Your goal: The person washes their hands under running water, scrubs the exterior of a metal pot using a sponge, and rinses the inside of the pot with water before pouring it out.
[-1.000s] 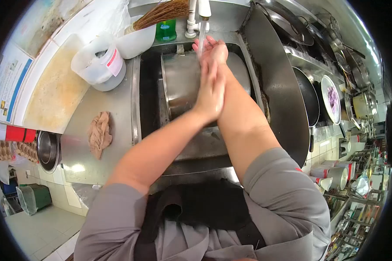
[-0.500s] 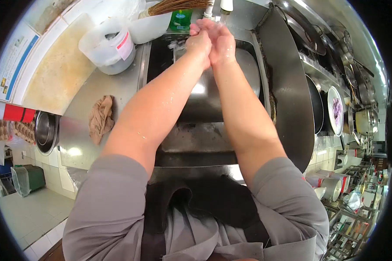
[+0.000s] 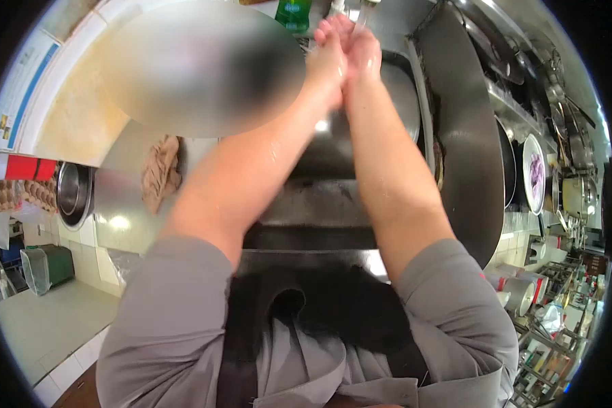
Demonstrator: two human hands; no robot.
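Note:
At the top of the sink [image 3: 319, 200], my left hand [image 3: 326, 68] and my right hand [image 3: 364, 53] are clasped together, wet, with their fingers curled against each other. Some fingertips show at the upper edge, while others are hidden between the hands. A thin stream of water [image 3: 362, 19] falls from the tap [image 3: 370, 4] right by my right hand. Both forearms reach forward over the basin, and wet drops glint on the left one. Close behind my hands stands a green bottle [image 3: 293, 13].
A crumpled brown cloth [image 3: 162, 173] lies on the steel counter [image 3: 119, 197] to the left. Metal bowls [image 3: 75, 194] sit beyond it. A large blurred patch hides the upper left. On the right, past the dark metal panel [image 3: 466, 136], are pans and a white dish [image 3: 534, 174] with purple bits.
The view has shifted slightly, so my clasped hands appear a little further right. They stay together by the running water. A blur now covers the area where the white tub stood.

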